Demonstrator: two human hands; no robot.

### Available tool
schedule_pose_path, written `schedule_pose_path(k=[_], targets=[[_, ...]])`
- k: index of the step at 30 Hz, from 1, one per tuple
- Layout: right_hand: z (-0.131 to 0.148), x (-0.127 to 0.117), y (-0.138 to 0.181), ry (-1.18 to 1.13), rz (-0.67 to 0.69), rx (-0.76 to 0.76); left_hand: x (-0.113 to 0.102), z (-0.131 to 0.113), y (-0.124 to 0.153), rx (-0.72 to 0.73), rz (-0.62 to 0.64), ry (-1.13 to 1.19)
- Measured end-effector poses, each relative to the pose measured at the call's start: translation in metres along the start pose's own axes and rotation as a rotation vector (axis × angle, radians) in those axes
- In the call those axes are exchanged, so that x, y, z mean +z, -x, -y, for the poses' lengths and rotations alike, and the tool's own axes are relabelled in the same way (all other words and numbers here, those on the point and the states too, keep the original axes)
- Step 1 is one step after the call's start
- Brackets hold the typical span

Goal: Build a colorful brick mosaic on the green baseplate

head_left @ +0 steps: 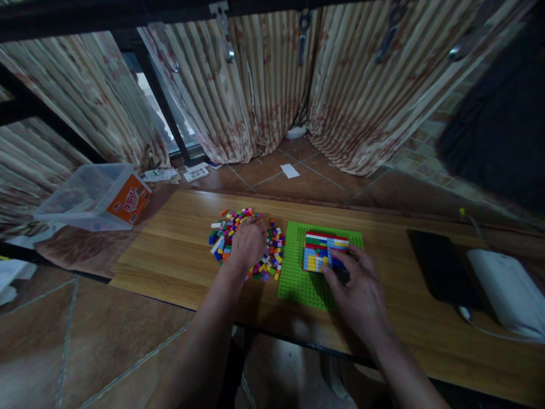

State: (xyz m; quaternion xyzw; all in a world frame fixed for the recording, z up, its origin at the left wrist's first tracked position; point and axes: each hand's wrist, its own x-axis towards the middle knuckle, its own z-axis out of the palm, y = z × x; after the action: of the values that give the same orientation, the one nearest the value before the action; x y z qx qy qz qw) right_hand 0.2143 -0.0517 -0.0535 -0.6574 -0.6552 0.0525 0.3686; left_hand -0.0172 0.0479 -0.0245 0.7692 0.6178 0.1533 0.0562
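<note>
Over a heap of small loose toy bricks in many colours, my left hand reaches down, its back towards me. Its fingertips are hidden among the bricks, so any brick in them does not show. A green baseplate lies just right of the heap. On it sits a low block of joined bricks in red, white, green, light blue and yellow. My right hand rests at the right side of this block, thumb and fingers apart and touching it. Dark blue shows between them; whether that is a separate brick I cannot tell.
The wooden table runs across the view. At its right lie a black flat device and a white box-shaped device with a cable. A clear plastic bin stands beyond the left end. Striped curtains hang behind.
</note>
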Motion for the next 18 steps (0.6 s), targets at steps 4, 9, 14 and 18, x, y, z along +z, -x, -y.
schedule_pose_path(k=[4, 9, 14, 18], targets=[[0.001, -0.002, -0.001, -0.012, 0.007, 0.004, -0.001, -0.003, 0.002, 0.026, -0.003, -0.018], [0.003, -0.003, -0.002, -0.036, 0.007, 0.019, -0.003, -0.006, 0.001, -0.017, 0.011, -0.038], [0.005, -0.007, -0.004, -0.080, -0.002, 0.035, -0.001, -0.007, 0.001, -0.031, 0.018, -0.057], [0.003, -0.012, -0.009, -0.129, -0.057, 0.075, -0.001, -0.007, 0.001, -0.053, 0.001, -0.036]])
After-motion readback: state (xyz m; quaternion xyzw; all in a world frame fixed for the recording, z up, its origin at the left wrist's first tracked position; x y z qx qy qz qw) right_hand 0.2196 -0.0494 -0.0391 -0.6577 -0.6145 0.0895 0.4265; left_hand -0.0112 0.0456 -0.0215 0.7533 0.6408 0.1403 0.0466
